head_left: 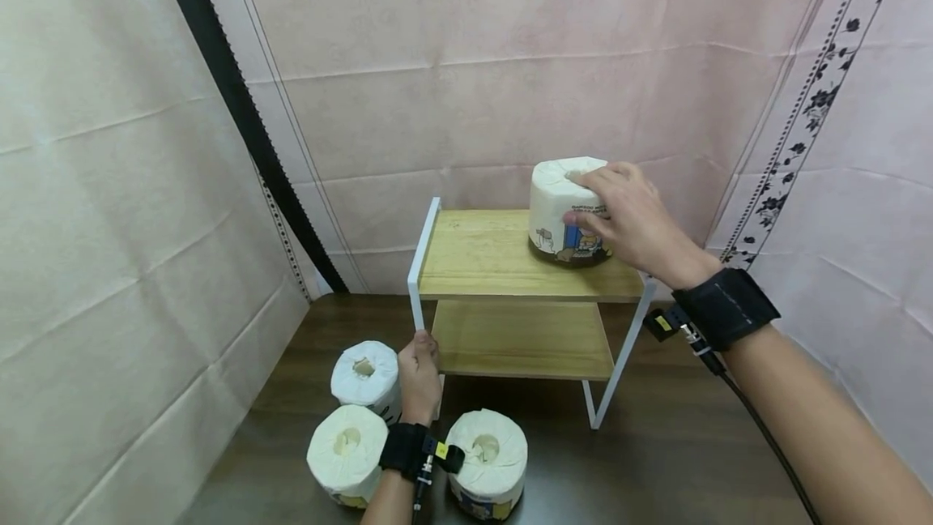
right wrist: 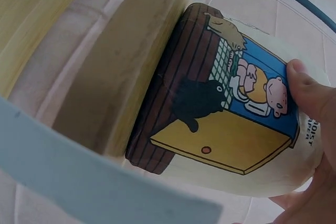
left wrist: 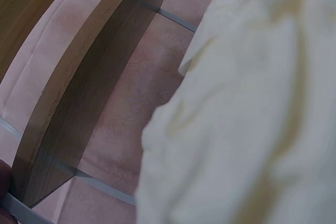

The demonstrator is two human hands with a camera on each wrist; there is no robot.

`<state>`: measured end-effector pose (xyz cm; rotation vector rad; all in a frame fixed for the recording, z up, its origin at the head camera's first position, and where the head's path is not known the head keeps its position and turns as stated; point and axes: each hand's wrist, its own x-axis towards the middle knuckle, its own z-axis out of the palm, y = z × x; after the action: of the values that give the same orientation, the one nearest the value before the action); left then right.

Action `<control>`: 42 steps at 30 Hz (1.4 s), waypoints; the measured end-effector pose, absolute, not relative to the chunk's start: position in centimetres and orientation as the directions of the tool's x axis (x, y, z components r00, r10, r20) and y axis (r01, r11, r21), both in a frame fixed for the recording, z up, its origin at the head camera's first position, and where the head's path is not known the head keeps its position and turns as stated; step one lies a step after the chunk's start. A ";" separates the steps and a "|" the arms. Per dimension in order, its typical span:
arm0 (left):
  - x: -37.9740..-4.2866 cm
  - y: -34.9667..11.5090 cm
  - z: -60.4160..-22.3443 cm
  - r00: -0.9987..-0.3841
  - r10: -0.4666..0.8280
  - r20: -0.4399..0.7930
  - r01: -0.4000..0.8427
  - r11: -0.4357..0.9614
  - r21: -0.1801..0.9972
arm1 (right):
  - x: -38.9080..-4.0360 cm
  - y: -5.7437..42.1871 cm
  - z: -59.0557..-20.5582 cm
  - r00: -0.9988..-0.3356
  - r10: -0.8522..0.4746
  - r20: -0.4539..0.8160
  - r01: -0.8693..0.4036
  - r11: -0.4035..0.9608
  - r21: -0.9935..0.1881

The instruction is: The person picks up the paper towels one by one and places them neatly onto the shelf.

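Up on the top board's (head_left: 474, 253) right end, a wrapped roll (head_left: 550, 205) is being gripped by the right hand (head_left: 630, 221), thumb and fingers curved around it; below, the pale frame (head_left: 424, 253) is being clasped by the left hand (head_left: 419, 379), fingers curled, near three other rolls (head_left: 346, 464).

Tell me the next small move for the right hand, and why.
I'd probably loosen the right hand and lift it off the paper roll. The roll stands upright and its base appears to rest on the upper shelf, while the left hand grips the side frame, which may help steady things.
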<state>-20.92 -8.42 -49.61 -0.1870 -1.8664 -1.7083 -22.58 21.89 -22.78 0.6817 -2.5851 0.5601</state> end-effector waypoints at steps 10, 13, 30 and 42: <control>-20.8 -8.7 -49.4 -0.809 -0.280 0.517 0.488 0.170 0.856 | -21.9 21.6 -23.7 -0.777 -0.326 0.539 -0.528 0.804 -0.275; -20.9 -8.8 -49.5 -0.818 -0.279 0.503 0.474 0.168 0.864 | -22.1 21.4 -23.9 -0.773 -0.320 0.547 -0.531 0.799 -0.282; -21.4 -9.1 -49.3 -0.829 -0.279 0.484 0.461 0.149 0.875 | -22.2 21.9 -27.5 -0.762 -0.135 0.634 -0.564 0.621 -0.545; -21.0 -8.5 -49.3 -0.844 -0.223 0.488 0.473 0.120 0.873 | -20.3 22.6 -31.2 -0.632 0.115 0.767 -0.619 0.520 -0.589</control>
<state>-20.95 -8.55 -49.33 -0.2408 -1.8912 -1.7764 -20.33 22.58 -31.23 0.4110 -1.9657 1.1709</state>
